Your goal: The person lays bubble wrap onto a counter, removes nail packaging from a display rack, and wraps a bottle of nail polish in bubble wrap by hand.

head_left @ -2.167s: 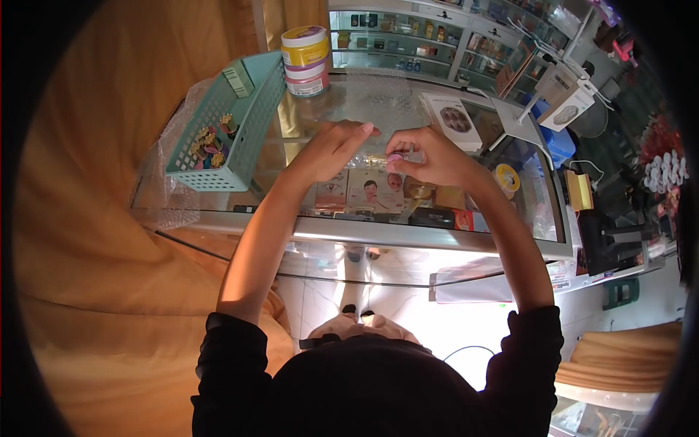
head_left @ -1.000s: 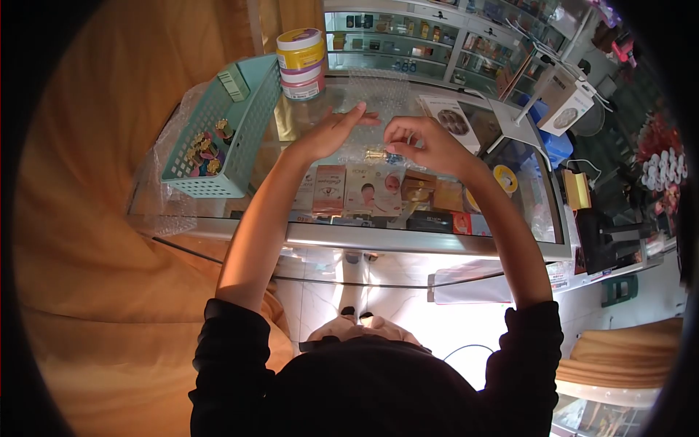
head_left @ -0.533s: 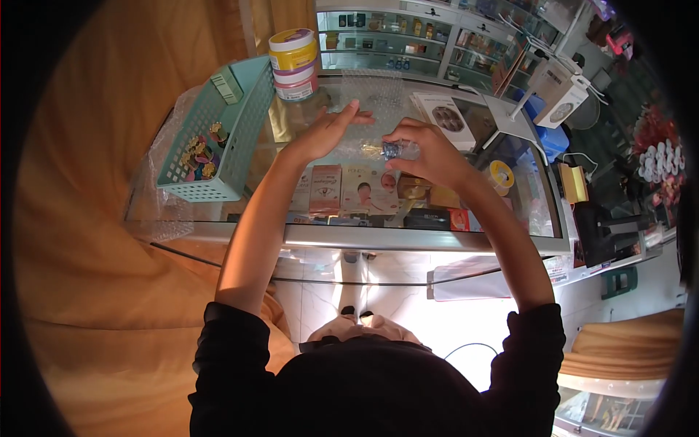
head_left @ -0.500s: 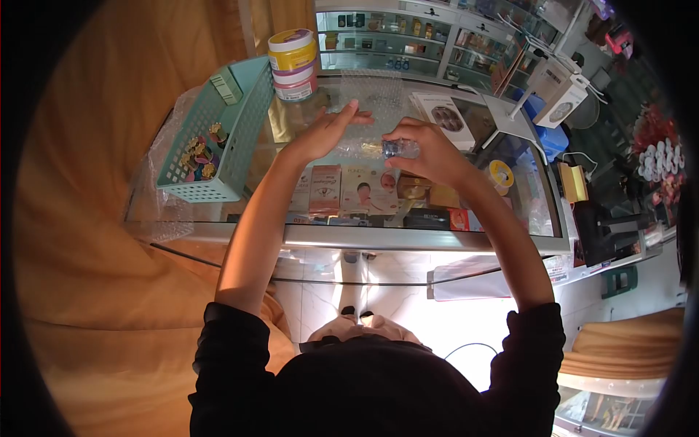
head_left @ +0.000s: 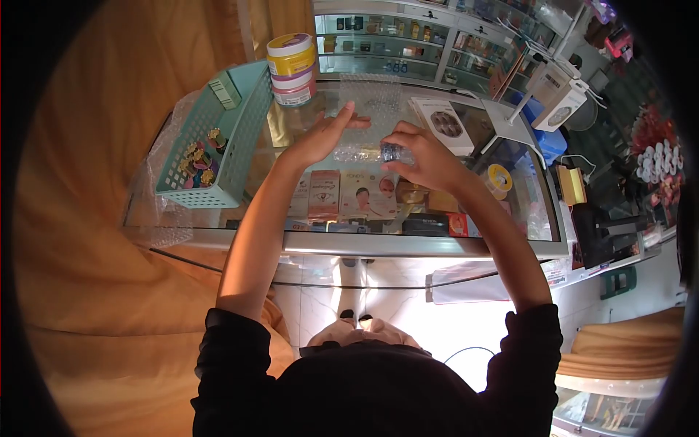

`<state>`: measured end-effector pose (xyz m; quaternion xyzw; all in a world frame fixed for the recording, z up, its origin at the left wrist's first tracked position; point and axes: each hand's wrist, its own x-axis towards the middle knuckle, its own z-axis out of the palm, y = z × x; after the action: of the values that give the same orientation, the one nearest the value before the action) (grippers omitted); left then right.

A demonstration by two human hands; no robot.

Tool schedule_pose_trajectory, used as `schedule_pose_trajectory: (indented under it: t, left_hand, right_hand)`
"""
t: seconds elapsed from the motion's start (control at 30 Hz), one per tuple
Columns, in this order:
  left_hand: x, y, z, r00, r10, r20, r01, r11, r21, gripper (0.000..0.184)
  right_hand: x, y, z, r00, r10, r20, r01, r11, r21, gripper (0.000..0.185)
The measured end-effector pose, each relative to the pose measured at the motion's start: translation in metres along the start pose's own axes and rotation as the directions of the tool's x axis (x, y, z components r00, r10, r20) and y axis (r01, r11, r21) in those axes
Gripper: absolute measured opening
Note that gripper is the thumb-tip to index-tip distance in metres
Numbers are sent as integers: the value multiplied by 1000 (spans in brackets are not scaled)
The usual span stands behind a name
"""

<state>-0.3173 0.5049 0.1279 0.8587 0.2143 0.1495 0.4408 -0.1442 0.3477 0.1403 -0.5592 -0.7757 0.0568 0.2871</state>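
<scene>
My right hand (head_left: 428, 156) is curled around the end of a small bottle (head_left: 391, 152) lying on its side, dark at that end with a gold-coloured part toward the left. Clear bubble wrap (head_left: 370, 95) stretches away from me on the glass counter, and some of it lies around the bottle; how far it wraps is hard to make out. To the left of the bottle, my left hand (head_left: 325, 137) is open, its fingers extended over the wrap and holding nothing.
On the left of the glass counter (head_left: 306, 238) sits a green basket (head_left: 240, 156) holding several gold-topped items. Two stacked jars (head_left: 293, 69) stand behind it. A tape roll (head_left: 498, 179), a white box (head_left: 445, 125) and a lamp-like stand (head_left: 510, 124) are on the right.
My right hand has shifted slightly left with the bottle, and its fingers have moved a little. The left hand stays nearly in place, still open.
</scene>
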Motion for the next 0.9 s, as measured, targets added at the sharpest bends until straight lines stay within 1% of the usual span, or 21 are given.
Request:
schedule_pose_trajectory:
  t: [0.17,0.2,0.27,0.3,0.37,0.4,0.47,0.53,0.6,0.67,0.7,0.73,0.77,0.8,0.83,0.87,0.9]
  left_hand:
    - [1,-3,0,1000,31,0,-31,999,20,80]
    - [-1,-1,1,1000,31,0,-31,999,21,80]
    - [-5,4,3,994,91,-51,-87,993,85,80]
    - [-5,4,2,995,89,-53,-84,993,85,80]
    - [-5,5,0,985,169,-39,-168,985,31,79]
    - [-5,5,0,985,168,-40,-167,986,31,79]
    - [-6,5,0,994,107,-7,-106,992,70,76]
    - [-5,5,0,997,81,-13,-80,995,54,78]
    - [-6,7,-1,998,55,-18,-54,998,37,79]
    - [-8,12,-2,994,107,-33,-106,994,20,71]
    - [-7,9,-1,994,106,-34,-105,994,21,71]
    - [-6,7,-1,993,116,-12,-116,993,-24,59]
    - [-6,4,-1,992,127,9,-126,990,-67,48]
    - [-7,6,-1,992,127,8,-126,990,-66,48]
    - [-7,9,0,980,197,-7,-197,980,0,38]
    - [-8,11,1,963,268,-16,-266,962,67,29]
    - [-8,10,1,963,268,-14,-266,962,67,29]
  right_hand:
    - [3,5,-1,999,-9,36,10,1000,-7,35]
    - [4,7,0,1000,-17,27,16,1000,20,34]
    - [6,10,0,999,-25,20,24,999,47,33]
    - [7,9,-2,1000,-10,29,9,999,35,32]
    - [9,10,-1,999,4,38,-5,1000,26,32]
    - [11,11,0,999,-7,36,5,998,56,30]
    - [14,11,-2,999,-19,34,16,996,86,28]
    - [16,0,-11,990,118,74,-129,975,178,23]
    - [18,7,-10,991,112,67,-123,974,189,21]
    - [19,16,-7,993,105,60,-115,973,199,20]
    - [21,20,-5,997,66,28,-71,966,247,20]
    - [22,23,-3,1000,27,-6,-24,956,293,21]
    - [22,25,-2,1000,25,-6,-22,956,294,21]
    - [22,26,-2,997,-32,-66,45,977,209,20]
    - [23,26,-1,988,-92,-121,106,987,118,20]
    - [22,27,-1,988,-91,-122,106,987,119,20]
    - [23,26,-1,993,-58,-106,72,989,130,20]
